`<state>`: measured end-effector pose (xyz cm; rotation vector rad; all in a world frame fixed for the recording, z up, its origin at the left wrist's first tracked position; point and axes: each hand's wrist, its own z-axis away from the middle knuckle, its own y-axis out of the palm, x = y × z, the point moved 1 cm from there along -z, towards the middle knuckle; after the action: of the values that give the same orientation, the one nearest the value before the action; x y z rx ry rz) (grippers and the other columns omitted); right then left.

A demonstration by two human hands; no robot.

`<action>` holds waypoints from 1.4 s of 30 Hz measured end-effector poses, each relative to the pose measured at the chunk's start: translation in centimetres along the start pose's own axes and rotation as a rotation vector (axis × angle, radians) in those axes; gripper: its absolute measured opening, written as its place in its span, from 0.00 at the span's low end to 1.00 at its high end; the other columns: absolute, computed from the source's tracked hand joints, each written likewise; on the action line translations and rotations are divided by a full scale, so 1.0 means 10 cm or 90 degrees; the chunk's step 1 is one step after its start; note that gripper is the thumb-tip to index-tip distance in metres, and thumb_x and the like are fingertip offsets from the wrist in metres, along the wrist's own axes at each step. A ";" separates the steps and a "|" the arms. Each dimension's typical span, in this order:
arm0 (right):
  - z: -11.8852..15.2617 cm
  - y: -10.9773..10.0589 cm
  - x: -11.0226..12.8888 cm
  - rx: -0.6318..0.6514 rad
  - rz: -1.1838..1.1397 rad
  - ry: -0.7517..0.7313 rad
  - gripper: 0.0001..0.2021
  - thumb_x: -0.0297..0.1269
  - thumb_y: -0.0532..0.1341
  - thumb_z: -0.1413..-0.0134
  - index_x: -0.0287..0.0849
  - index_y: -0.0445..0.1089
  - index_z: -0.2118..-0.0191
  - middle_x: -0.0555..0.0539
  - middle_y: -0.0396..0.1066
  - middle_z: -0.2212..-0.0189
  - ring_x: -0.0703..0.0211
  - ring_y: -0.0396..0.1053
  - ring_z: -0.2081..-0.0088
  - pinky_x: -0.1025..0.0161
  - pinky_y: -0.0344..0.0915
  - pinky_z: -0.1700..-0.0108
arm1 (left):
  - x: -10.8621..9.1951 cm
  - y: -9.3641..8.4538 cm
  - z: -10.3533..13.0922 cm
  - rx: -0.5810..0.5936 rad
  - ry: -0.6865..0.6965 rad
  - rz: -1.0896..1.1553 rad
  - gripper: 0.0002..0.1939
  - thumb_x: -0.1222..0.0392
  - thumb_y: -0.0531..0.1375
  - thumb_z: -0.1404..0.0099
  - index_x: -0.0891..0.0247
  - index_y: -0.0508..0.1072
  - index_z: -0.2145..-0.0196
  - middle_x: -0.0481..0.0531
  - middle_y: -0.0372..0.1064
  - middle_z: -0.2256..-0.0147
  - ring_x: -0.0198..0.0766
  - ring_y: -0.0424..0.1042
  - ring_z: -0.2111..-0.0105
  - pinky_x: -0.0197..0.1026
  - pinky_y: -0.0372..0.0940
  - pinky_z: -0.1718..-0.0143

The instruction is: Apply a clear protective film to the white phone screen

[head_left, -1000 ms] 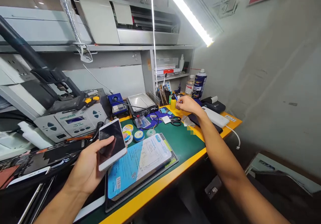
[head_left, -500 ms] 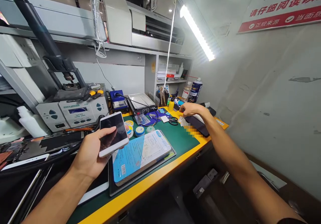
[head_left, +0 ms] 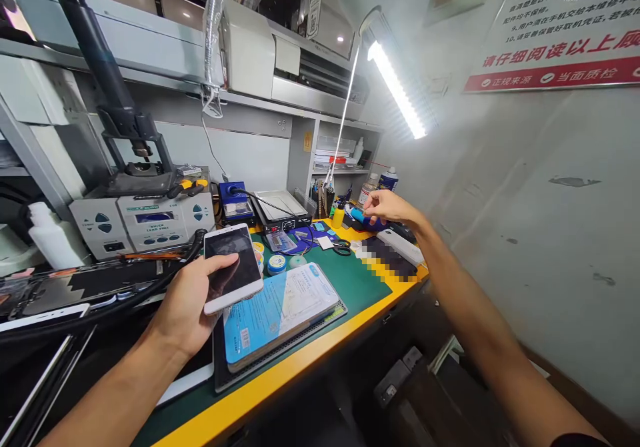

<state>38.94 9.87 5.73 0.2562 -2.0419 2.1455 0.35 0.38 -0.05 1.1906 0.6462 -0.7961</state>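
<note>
A white-framed phone (head_left: 233, 275) with a dark screen rests in my left hand (head_left: 187, 300), my thumb lying over its glass. My right hand (head_left: 387, 207) is raised over the bench's far right corner, fingers bent and pressed together; whatever is between them, if anything, is too small to make out. Below that hand are a dark phone-like slab (head_left: 395, 257), partly blurred out, and a white oblong case (head_left: 401, 245). The blue and white book (head_left: 280, 310) lies in front of the phone.
Black scissors (head_left: 342, 247), a yellow bottle (head_left: 338, 216) and a blue round tin (head_left: 277, 265) sit behind the book. At the left stands a grey soldering station (head_left: 157, 223) with a black cable. A lit lamp (head_left: 397, 87) hangs above.
My right hand has lifted from the items at the far right, uncovering more of the white case. The phone in my left hand has shifted slightly right in view. The camera view has tilted.
</note>
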 end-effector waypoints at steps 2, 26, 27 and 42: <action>-0.02 0.08 0.01 0.032 0.010 -0.003 0.16 0.40 0.63 0.33 0.38 0.70 0.45 0.43 0.73 0.52 0.55 0.75 0.57 0.56 0.75 0.57 | 0.01 0.00 0.00 -0.008 -0.009 -0.021 0.08 0.77 0.62 0.42 0.68 0.73 0.68 0.50 0.79 0.77 0.38 0.76 0.82 0.36 0.75 0.80; 0.22 0.48 1.59 0.180 -0.752 -0.325 0.21 0.38 0.74 0.56 0.37 0.79 0.54 0.46 0.79 0.70 0.59 0.74 0.69 0.62 0.70 0.63 | 0.12 -0.11 -0.13 0.092 0.052 -0.077 0.17 0.60 0.67 0.43 0.63 0.74 0.55 0.56 0.79 0.67 0.47 0.79 0.73 0.48 0.75 0.72; 0.22 0.54 1.68 0.209 -0.769 -0.342 0.20 0.38 0.75 0.56 0.37 0.79 0.55 0.47 0.78 0.72 0.61 0.73 0.71 0.63 0.69 0.65 | 0.13 -0.12 -0.15 0.086 0.064 -0.081 0.18 0.58 0.67 0.43 0.63 0.74 0.54 0.55 0.79 0.67 0.46 0.79 0.73 0.47 0.74 0.71; 0.44 1.25 1.96 0.267 -0.745 -0.306 0.21 0.45 0.76 0.55 0.44 0.64 0.69 0.58 0.67 0.86 0.65 0.65 0.84 0.71 0.55 0.83 | 0.16 -0.14 -0.12 0.010 0.247 -0.257 0.13 0.52 0.65 0.38 0.61 0.78 0.58 0.49 0.77 0.62 0.44 0.73 0.58 0.41 0.65 0.56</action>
<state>16.97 4.92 -1.49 1.6456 -0.9898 1.6917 0.03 1.02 -2.38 1.2591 1.2285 -0.9116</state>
